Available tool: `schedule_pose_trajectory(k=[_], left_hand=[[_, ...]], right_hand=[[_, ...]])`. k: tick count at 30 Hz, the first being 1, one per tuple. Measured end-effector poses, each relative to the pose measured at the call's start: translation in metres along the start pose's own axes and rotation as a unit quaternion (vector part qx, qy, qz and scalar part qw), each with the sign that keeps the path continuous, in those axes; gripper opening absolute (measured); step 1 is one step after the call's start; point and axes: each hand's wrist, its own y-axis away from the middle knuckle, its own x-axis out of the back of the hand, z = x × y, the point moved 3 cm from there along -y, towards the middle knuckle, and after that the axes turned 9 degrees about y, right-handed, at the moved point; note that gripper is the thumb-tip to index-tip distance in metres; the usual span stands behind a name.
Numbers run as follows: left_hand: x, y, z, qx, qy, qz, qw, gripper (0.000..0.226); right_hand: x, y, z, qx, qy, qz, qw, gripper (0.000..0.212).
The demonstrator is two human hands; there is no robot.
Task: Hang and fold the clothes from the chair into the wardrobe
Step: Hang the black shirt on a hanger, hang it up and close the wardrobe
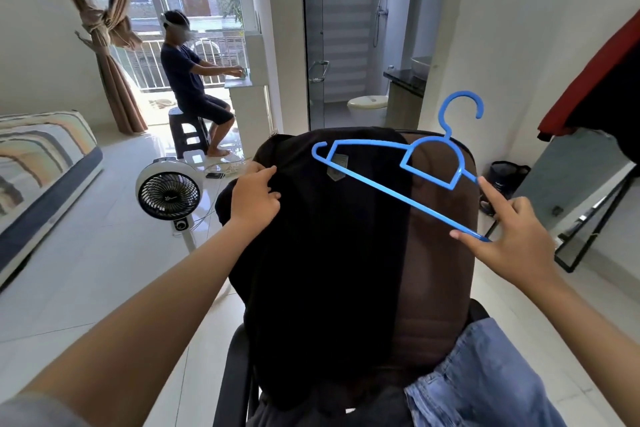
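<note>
My two hands are busy. My left hand [254, 196] pinches one black shirt [322, 236] draped over the brown chair [436, 253]. My right hand [512, 229] holds one thin blue plastic hanger [398, 180] above it. Denim jeans [478, 378] lie on the seat.

Blue hanger [398, 177] over black garment [322, 253] on chair [436, 270]
</note>
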Motion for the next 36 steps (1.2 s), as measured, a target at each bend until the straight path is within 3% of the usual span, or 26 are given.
schedule_pose_trajectory(k=[7,10,15,18,21,25,28,31,33,36], left_hand=[[-0.025,0.046,0.005,-0.098,-0.02,-0.154,0.983,0.053],[-0.034,0.054,0.001,-0.085,-0.018,-0.175,0.981,0.055],[-0.029,0.055,-0.013,-0.046,0.001,-0.125,0.991,0.044],[-0.023,0.056,-0.016,-0.034,0.012,-0.031,0.999,0.035],[-0.014,0.053,-0.018,0.024,0.049,0.049,0.997,0.046],[-0.01,0.042,-0.031,0.138,0.066,-0.012,0.988,0.071],[-0.004,0.034,-0.042,0.198,0.131,-0.022,0.971,0.065],[0.002,0.031,-0.043,0.21,0.219,0.005,0.953,0.045],[0.007,0.029,-0.041,0.226,0.209,0.049,0.95,0.028],[0.019,0.028,-0.032,0.257,0.158,0.119,0.946,0.037]], right_hand=[[-0.009,-0.013,-0.024,0.007,-0.023,0.003,1.0,0.097],[-0.012,-0.013,-0.026,0.013,-0.015,-0.008,1.0,0.097],[-0.016,-0.008,-0.015,0.001,-0.013,-0.024,1.0,0.097],[-0.018,-0.005,-0.01,-0.007,-0.015,-0.032,0.999,0.097],[-0.019,-0.004,-0.009,-0.007,-0.015,-0.033,0.999,0.097],[-0.02,-0.005,-0.009,-0.007,-0.007,-0.038,0.999,0.098],[-0.02,-0.005,-0.008,-0.007,-0.005,-0.041,0.999,0.098],[-0.019,-0.007,-0.008,-0.006,-0.003,-0.046,0.999,0.098],[-0.018,-0.009,-0.008,-0.008,-0.004,-0.048,0.999,0.098],[-0.017,-0.01,-0.009,-0.005,-0.002,-0.052,0.999,0.099]])
